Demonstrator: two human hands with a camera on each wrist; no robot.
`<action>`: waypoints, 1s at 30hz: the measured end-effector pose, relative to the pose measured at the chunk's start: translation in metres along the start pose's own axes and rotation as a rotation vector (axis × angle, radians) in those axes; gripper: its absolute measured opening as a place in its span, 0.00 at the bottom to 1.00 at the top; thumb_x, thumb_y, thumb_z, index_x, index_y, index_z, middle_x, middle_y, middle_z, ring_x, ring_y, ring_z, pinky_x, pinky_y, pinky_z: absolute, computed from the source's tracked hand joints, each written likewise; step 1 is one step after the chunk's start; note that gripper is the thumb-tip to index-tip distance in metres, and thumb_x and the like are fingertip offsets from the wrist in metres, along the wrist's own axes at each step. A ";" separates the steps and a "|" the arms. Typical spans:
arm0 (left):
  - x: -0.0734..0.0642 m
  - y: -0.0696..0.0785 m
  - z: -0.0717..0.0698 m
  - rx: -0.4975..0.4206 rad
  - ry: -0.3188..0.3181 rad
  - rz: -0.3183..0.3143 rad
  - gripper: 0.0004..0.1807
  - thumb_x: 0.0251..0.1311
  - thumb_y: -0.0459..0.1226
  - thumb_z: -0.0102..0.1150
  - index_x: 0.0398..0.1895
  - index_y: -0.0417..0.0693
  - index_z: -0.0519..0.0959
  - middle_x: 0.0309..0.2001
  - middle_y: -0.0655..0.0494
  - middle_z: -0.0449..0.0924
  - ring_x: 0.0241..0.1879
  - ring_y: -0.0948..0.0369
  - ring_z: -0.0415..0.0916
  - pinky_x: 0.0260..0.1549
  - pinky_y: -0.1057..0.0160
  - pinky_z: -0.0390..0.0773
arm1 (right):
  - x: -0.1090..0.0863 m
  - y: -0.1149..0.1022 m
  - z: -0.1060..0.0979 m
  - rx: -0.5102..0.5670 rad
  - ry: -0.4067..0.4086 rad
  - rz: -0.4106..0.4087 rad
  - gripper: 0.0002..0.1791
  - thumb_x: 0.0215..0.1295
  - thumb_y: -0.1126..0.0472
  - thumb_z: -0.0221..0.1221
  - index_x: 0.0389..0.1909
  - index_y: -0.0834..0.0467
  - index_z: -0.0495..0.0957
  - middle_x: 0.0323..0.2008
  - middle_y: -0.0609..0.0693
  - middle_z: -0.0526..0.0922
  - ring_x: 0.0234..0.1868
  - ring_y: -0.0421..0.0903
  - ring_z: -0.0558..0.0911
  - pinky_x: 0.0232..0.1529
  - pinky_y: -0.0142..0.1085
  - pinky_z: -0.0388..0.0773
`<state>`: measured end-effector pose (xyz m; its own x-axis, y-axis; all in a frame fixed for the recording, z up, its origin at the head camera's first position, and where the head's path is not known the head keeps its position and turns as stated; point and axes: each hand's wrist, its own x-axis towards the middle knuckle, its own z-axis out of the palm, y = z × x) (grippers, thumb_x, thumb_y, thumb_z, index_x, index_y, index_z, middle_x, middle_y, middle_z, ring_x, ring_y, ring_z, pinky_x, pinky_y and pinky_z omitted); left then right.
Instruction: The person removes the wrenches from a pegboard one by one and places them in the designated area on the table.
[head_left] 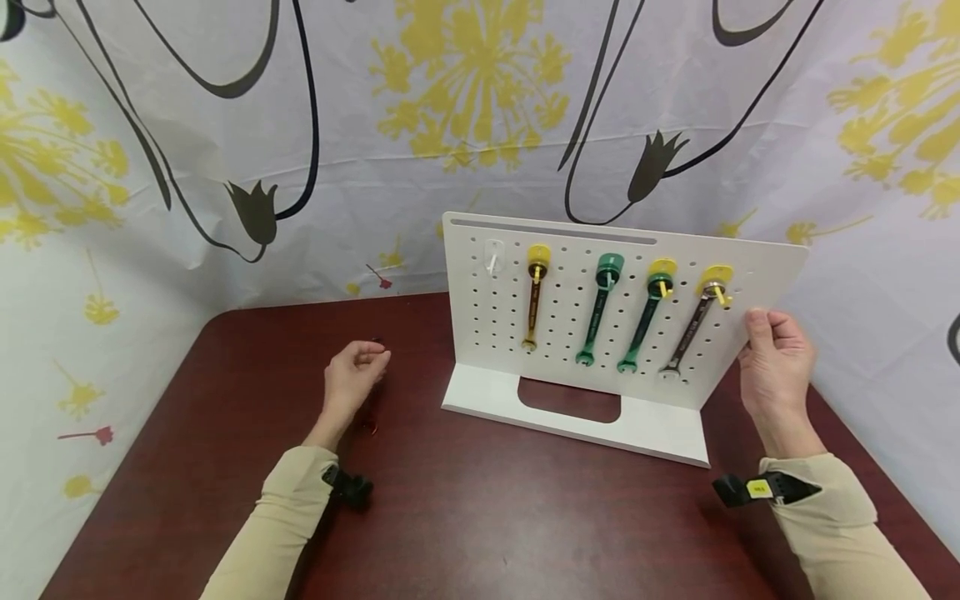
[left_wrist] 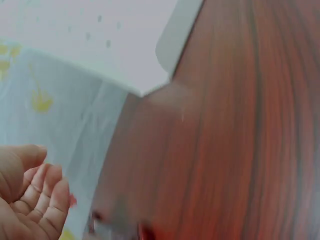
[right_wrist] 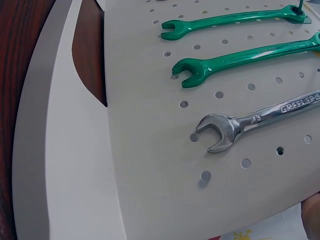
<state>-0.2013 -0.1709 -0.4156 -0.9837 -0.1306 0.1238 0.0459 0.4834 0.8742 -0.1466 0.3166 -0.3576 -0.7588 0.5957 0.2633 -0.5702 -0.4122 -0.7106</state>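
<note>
A white pegboard (head_left: 495,333) stands on its flat base, tilted back. My right hand (head_left: 776,358) grips its right edge, thumb on the front face. Hung on the board are a gold-brown wrench (head_left: 533,308), two green wrenches (head_left: 594,321) (head_left: 641,329) and a silver wrench (right_wrist: 260,117), open ends down. Left of them a clear hook (head_left: 492,257) carries nothing. My left hand (head_left: 352,379) is over the table left of the board, fingers loosely curled and nothing between them. Beside it, a small reddish, shiny thing (left_wrist: 146,232) shows only in part, blurred.
The dark red wood table (head_left: 525,525) reaches back to a white cloth (head_left: 360,167) with yellow flowers and dark stems, which also hangs at both sides. The pegboard's base has a rounded cut-out (head_left: 570,400) in its middle. Each wrist wears a black strap with a camera.
</note>
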 end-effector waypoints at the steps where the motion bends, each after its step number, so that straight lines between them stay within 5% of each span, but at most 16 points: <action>1: -0.002 0.005 0.004 -0.050 0.000 -0.001 0.14 0.59 0.41 0.62 0.44 0.42 0.79 0.39 0.43 0.83 0.30 0.66 0.82 0.29 0.72 0.80 | 0.000 0.000 0.000 0.004 -0.001 -0.002 0.05 0.59 0.73 0.57 0.26 0.70 0.76 0.27 0.55 0.82 0.30 0.44 0.81 0.30 0.30 0.79; 12: -0.021 0.049 0.050 -0.319 -0.020 0.140 0.13 0.55 0.34 0.65 0.43 0.38 0.78 0.38 0.43 0.82 0.30 0.67 0.79 0.32 0.70 0.81 | 0.000 0.001 0.001 0.022 -0.003 -0.003 0.06 0.61 0.75 0.54 0.26 0.70 0.76 0.26 0.55 0.82 0.29 0.43 0.81 0.29 0.30 0.79; 23: -0.037 0.101 0.084 -0.415 -0.021 0.260 0.13 0.55 0.27 0.63 0.42 0.30 0.77 0.40 0.37 0.82 0.37 0.49 0.79 0.35 0.73 0.78 | 0.002 0.002 0.000 0.041 0.008 0.001 0.05 0.60 0.74 0.56 0.25 0.70 0.75 0.24 0.55 0.81 0.26 0.43 0.80 0.26 0.30 0.78; 30: -0.044 0.123 0.101 -0.482 -0.013 0.272 0.13 0.54 0.26 0.62 0.42 0.28 0.76 0.40 0.35 0.81 0.37 0.50 0.79 0.36 0.73 0.79 | 0.001 0.001 0.000 0.026 0.006 0.002 0.05 0.59 0.74 0.57 0.24 0.70 0.75 0.26 0.55 0.82 0.28 0.43 0.81 0.27 0.30 0.78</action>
<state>-0.1696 -0.0180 -0.3608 -0.9272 -0.0440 0.3719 0.3700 0.0464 0.9279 -0.1478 0.3168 -0.3582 -0.7582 0.5990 0.2574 -0.5764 -0.4314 -0.6940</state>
